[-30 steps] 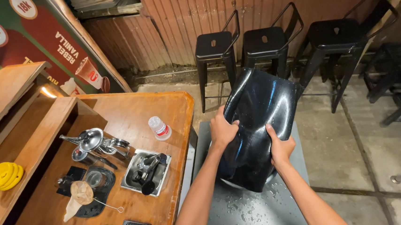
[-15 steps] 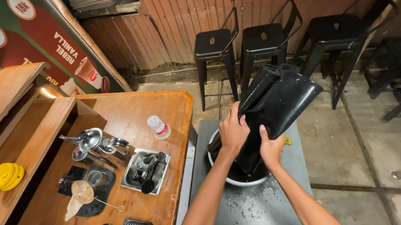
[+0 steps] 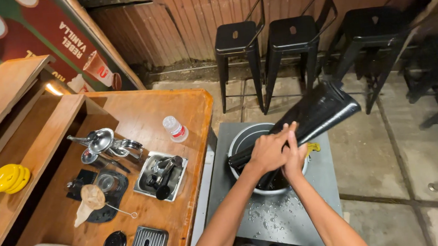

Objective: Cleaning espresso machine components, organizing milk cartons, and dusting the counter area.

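A black plastic bag, squeezed into a long narrow shape, slants up to the right out of a round white bucket. My left hand and my right hand are clasped together around the bag's lower part, just above the bucket's opening. The bucket stands on a grey metal surface dotted with water drops. The bag's bottom end is hidden inside the bucket.
A wooden counter to the left carries a small clear bottle, metal jugs, a steel tray and a cloth filter. Three black metal stools stand on the concrete floor behind.
The wide, puffed bag has been pressed down and gathered into a narrow shape. My hands moved from apart on its sides to close together at the bucket's mouth, which now shows.
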